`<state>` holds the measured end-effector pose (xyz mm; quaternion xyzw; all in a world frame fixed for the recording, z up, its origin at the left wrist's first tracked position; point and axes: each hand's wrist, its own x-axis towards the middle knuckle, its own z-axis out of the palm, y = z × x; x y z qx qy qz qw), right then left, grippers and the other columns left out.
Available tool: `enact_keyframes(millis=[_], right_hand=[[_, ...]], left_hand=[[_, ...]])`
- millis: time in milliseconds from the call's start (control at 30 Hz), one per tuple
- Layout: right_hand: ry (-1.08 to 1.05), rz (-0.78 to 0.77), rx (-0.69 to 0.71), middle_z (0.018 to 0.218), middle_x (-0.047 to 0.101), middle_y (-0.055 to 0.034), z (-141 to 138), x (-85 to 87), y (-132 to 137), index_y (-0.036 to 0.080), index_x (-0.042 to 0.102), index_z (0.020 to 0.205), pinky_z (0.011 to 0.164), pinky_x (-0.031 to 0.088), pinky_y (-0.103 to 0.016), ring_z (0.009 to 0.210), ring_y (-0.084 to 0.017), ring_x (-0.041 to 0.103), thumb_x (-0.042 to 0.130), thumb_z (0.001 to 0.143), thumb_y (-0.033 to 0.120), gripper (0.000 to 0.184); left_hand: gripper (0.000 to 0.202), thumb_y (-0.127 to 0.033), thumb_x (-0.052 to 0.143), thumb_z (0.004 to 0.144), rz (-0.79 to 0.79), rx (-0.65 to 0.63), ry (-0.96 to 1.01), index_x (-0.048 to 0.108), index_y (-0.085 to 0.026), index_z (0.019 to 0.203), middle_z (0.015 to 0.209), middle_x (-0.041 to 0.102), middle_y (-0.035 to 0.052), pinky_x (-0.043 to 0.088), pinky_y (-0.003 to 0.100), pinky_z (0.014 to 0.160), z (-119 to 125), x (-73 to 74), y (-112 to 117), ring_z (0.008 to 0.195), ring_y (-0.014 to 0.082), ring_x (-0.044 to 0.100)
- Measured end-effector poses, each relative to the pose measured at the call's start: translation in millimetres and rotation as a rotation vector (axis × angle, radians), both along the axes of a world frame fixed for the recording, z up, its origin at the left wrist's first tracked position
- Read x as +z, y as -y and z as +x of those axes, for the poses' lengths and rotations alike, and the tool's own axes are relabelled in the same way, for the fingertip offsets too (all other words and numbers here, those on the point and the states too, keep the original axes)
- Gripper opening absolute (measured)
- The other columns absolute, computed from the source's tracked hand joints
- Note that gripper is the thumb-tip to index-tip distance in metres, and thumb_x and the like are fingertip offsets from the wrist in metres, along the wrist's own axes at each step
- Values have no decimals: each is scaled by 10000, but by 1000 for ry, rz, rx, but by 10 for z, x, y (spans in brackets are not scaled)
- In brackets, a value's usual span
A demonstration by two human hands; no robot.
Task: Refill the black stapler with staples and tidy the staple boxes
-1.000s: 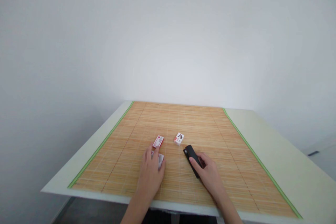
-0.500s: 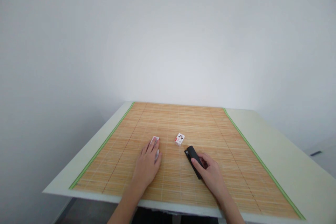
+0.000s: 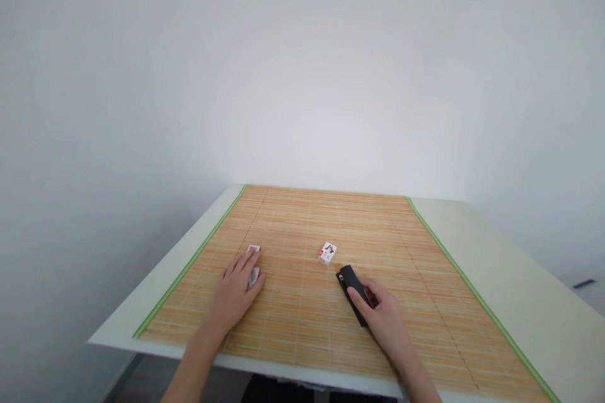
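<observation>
My left hand (image 3: 230,296) lies palm down on the left part of the mat, fingers stretched out over something white. A white and red box-like end (image 3: 254,248) shows past its fingertips. Between the index finger and thumb, a whitish piece (image 3: 254,277) is visible; whether both belong to one thing, I cannot tell. My right hand (image 3: 382,312) is closed around a black stapler (image 3: 355,289) resting on the mat, thumb on the near side. Just beyond the stapler's tip sits a small white box (image 3: 328,253) with red marks and a dark picture, touched by neither hand.
A bamboo mat (image 3: 326,214) with green edging covers the middle of the pale table (image 3: 477,252). The white wall (image 3: 321,75) rises at the table's back edge. The table's front edge runs close below my forearms.
My left hand has slid left across the mat, and the white things under it have moved along with it. My right hand keeps the stapler nearly in place; the view has shifted slightly.
</observation>
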<state>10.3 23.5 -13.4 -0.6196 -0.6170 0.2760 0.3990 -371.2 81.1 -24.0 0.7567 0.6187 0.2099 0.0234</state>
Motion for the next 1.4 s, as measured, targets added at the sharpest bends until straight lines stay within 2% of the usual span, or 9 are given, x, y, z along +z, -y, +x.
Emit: enact_keyframes(millis=[167, 233, 367, 467, 533, 833, 1000, 1267, 1400], right_hand=[[-16, 12, 0, 825, 693, -37, -14, -1, -5, 218, 760, 1083, 657, 427, -325, 721, -218, 594, 615, 942, 590, 423], [-20, 8, -2, 829, 697, -38, -13, -1, -7, 219, 759, 1090, 657, 429, -326, 723, -219, 597, 624, 938, 589, 423], [-3, 10, -11, 852, 712, -44, -9, 6, -9, 215, 760, 1072, 666, 433, -332, 731, -223, 601, 619, 939, 600, 431], [-1, 22, -12, 880, 724, -51, -10, 15, -7, 211, 761, 1064, 675, 438, -334, 740, -224, 605, 601, 951, 600, 435], [-7, 24, -14, 902, 732, -54, -14, 19, -4, 214, 760, 1072, 680, 442, -333, 749, -226, 611, 601, 952, 598, 432], [15, -10, -21, 908, 735, -58, -9, 6, 3, 230, 752, 1095, 686, 449, -345, 762, -239, 625, 596, 948, 608, 434], [71, -16, -28, 911, 741, -76, -52, 46, 4, 232, 760, 1037, 697, 464, -366, 774, -262, 646, 555, 959, 612, 439], [-36, -225, 339, 820, 692, -6, -141, 190, 189, 249, 704, 1056, 611, 433, -292, 706, -211, 615, 713, 829, 368, 257], [111, -133, 325, 778, 676, 1, -550, 195, 166, 251, 708, 992, 629, 408, -288, 702, -208, 608, 734, 788, 280, 207]], left_hand=[[638, -528, 519, 1004, 23, -59, -32, 422, -255, 1572, 1634, 414, 88, 269, 528, 1231, 146, 166, -10, 1494, 325, 358], [562, -514, 472, 1034, 30, -124, -20, 469, -274, 1542, 1624, 432, 70, 233, 536, 1250, 425, 322, 10, 1498, 315, 354], [508, -337, 341, 1088, 5, -454, 43, 364, -318, 1594, 1632, 426, 6, 274, 429, 1254, 1256, 559, -29, 1492, 204, 380], [499, -268, 339, 1072, -3, -525, 34, 424, -275, 1563, 1607, 462, 39, 291, 441, 1239, 1676, 536, -155, 1490, 218, 388], [491, -269, 364, 1058, -17, -489, 29, 460, -268, 1540, 1583, 492, 54, 330, 452, 1209, 1728, 460, -235, 1458, 238, 429], [459, -329, 433, 1027, -16, -130, 37, 514, -290, 1477, 1532, 544, 69, 328, 536, 1171, 712, 306, -217, 1392, 312, 486], [424, -364, 460, 1021, -27, -47, 66, 563, -321, 1431, 1498, 575, 38, 347, 519, 1169, 256, 292, -75, 1442, 310, 437], [501, -493, 370, 1074, 12, 104, 434, 527, -232, 1472, 1499, 572, 84, 373, 462, 1213, -41, 6, -67, 1385, 252, 526], [544, -496, 324, 1087, -14, 157, 522, 474, -203, 1520, 1571, 503, 103, 327, 455, 1251, 21, -150, -135, 1460, 243, 461]])
